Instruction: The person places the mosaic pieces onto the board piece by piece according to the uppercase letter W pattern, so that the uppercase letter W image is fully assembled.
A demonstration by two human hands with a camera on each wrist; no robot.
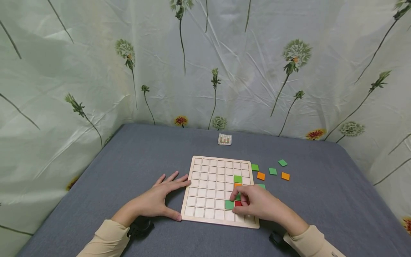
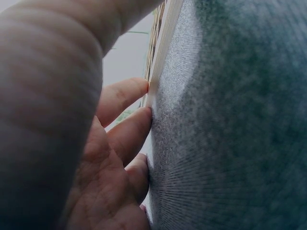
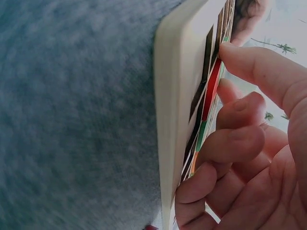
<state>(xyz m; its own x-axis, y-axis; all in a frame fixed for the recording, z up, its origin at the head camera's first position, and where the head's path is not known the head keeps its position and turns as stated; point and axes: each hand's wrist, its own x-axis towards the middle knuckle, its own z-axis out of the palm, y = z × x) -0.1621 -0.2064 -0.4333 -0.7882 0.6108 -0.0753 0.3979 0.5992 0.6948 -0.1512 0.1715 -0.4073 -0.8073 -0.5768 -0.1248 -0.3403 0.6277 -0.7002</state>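
Observation:
A pale wooden grid board (image 1: 205,157) lies on the table. My right hand (image 1: 261,202) is over its right part, with thumb and index finger at opposite edges of a green tile (image 1: 229,204) lying in a lower cell. Beside that tile is a red tile (image 1: 238,203), also seen as a red strip (image 3: 211,88) in the right wrist view. Farther up the column sit an orange tile (image 1: 237,185) and a light green tile (image 1: 237,179). My left hand (image 1: 157,200) spreads along the board's left side, its fingertips and thumb touching the edge.
Loose tiles lie right of the board, including a green tile (image 1: 273,171), an orange tile (image 1: 285,176) and a light green tile (image 1: 255,167) by the edge. A small patterned card (image 1: 224,139) lies behind the board. A flowered cloth (image 1: 205,53) hangs behind the grey table (image 1: 154,150).

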